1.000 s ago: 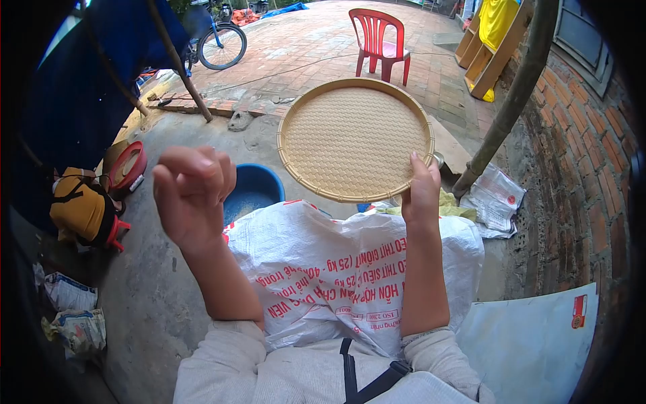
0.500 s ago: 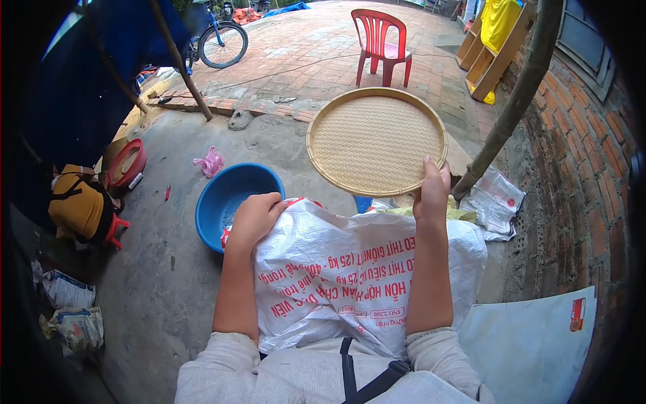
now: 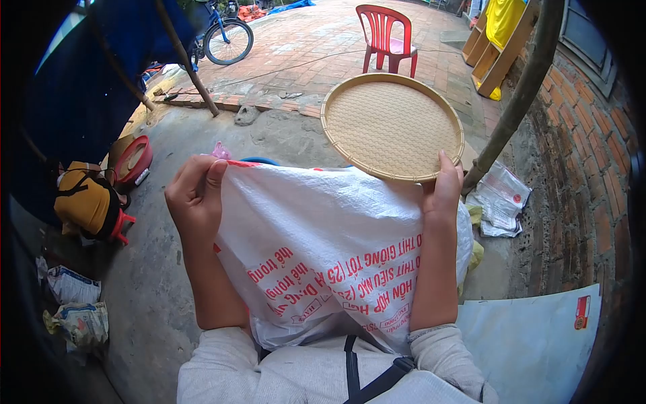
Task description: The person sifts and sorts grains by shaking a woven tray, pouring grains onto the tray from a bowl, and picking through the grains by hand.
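A white woven sack (image 3: 316, 229) with red print is spread across my lap. Its upper left corner is pinched in my left hand (image 3: 196, 192), which is raised with the fingers closed. My right hand (image 3: 444, 188) grips the lower right rim of a round woven bamboo tray (image 3: 393, 124), held tilted beyond the sack. The sack's right side passes behind my right wrist. Behind the sack's top edge, only a sliver of the blue basin's rim (image 3: 259, 161) shows.
A person (image 3: 84, 198) sits at the left by a red basin (image 3: 133, 161). Sacks (image 3: 73, 286) lie at the lower left, others (image 3: 499, 198) at the right near a slanting pole (image 3: 518, 101). A red chair (image 3: 387, 37) stands ahead; a flat pale board (image 3: 531, 343) lies lower right.
My left hand has moved up and left, stretching the sack and covering most of the blue basin. The bamboo tray now appears slightly higher and further right.
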`<state>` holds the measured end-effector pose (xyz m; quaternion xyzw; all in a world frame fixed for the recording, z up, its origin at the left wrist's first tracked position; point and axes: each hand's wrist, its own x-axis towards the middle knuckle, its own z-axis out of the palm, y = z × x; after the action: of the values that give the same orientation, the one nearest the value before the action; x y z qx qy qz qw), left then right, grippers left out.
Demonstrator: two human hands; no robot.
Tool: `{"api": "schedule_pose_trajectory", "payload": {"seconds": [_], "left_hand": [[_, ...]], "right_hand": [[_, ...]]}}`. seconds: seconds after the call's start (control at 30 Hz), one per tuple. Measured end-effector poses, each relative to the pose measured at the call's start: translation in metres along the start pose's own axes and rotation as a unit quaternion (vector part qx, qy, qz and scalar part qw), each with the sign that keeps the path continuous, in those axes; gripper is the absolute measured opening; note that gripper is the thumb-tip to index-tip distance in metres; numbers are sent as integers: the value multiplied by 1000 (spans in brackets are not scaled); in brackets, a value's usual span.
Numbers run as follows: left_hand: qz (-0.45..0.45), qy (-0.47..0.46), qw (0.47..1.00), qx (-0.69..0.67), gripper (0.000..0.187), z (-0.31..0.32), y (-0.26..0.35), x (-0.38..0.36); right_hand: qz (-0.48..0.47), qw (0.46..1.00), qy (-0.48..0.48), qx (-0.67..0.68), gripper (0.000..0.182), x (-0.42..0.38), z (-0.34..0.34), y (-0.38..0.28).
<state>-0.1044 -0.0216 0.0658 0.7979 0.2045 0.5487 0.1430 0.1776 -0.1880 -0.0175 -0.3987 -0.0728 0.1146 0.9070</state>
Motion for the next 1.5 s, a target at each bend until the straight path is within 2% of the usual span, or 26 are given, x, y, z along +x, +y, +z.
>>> {"api": "schedule_pose_trajectory", "payload": {"seconds": [0.07, 0.13, 0.3, 0.33, 0.37, 0.43, 0.47, 0.53, 0.57, 0.63, 0.7, 0.77, 0.83, 0.9, 0.93, 1.0, 1.1, 1.2, 1.23, 1.37, 1.43, 1.5], "left_hand": [[42, -10, 999, 8, 21, -22, 10, 0], [31, -5, 999, 9, 21, -27, 4, -8], [-83, -52, 994, 48, 24, -8, -26, -65], [-145, -130, 979, 61, 18, -7, -38, -83], [-149, -131, 978, 60, 18, -3, -51, -102], [-96, -283, 949, 100, 18, 6, -68, -130], [-101, -284, 948, 98, 18, 6, -71, -135], [-224, -422, 872, 106, 35, 6, -74, -134], [-227, -421, 872, 105, 35, 6, -74, -128], [-68, -286, 947, 130, 44, 6, -57, -96], [-66, -242, 967, 31, 47, 12, -20, -60], [13, -247, 966, -70, 47, 26, 4, -45], [97, -318, 938, -102, 47, 50, 19, -45], [142, -339, 930, -24, 50, 81, 21, -66], [138, -335, 932, -26, 50, 92, 17, -83], [157, -361, 917, 61, 53, 104, 15, -110], [154, -366, 915, 71, 55, 102, 15, -120], [135, -339, 929, 61, 57, 100, 16, -126], [127, -324, 936, 58, 57, 100, 17, -127], [59, -295, 953, 20, 54, 100, 13, -134], [51, -280, 959, 12, 47, 101, 10, -138], [69, -296, 949, -82, 43, 98, 6, -138]], "right_hand": [[11, 999, 22, 36, 39, -2, 1, 3], [14, 999, 18, 44, 39, -12, 7, -4], [0, 999, 6, 32, 39, -24, -6, 3], [-5, 1000, 3, 19, 39, -24, -15, 8], [-10, 1000, 1, 3, 38, -23, -23, 12], [-4, 1000, -7, 2, 38, -23, -31, 16], [-8, 1000, 4, -20, 38, -24, -34, 19], [-8, 999, 13, -46, 38, -27, -39, 21], [-10, 998, 10, -59, 39, -28, -41, 20], [-12, 997, 6, -75, 41, -30, -43, 19], [3, 997, 17, -75, 40, -32, -48, 15], [-2, 996, 17, -84, 39, -37, -53, 13], [-15, 997, 28, -67, 39, -47, -54, 8], [-23, 996, 26, -83, 40, -53, -59, 7], [-29, 995, 30, -91, 40, -57, -61, 6], [-41, 993, 29, -104, 40, -58, -61, 2], [-53, 983, 20, -175, 41, -59, -60, -2], [1, 982, 6, -188, 42, -43, -52, -16], [31, 980, -3, -196, 42, -33, -47, -20], [-21, 962, -96, -256, 40, 1, 2, -22], [52, 963, -130, -229, 38, 23, 29, -20], [153, 964, -142, -167, 34, 52, 49, -4]]}}
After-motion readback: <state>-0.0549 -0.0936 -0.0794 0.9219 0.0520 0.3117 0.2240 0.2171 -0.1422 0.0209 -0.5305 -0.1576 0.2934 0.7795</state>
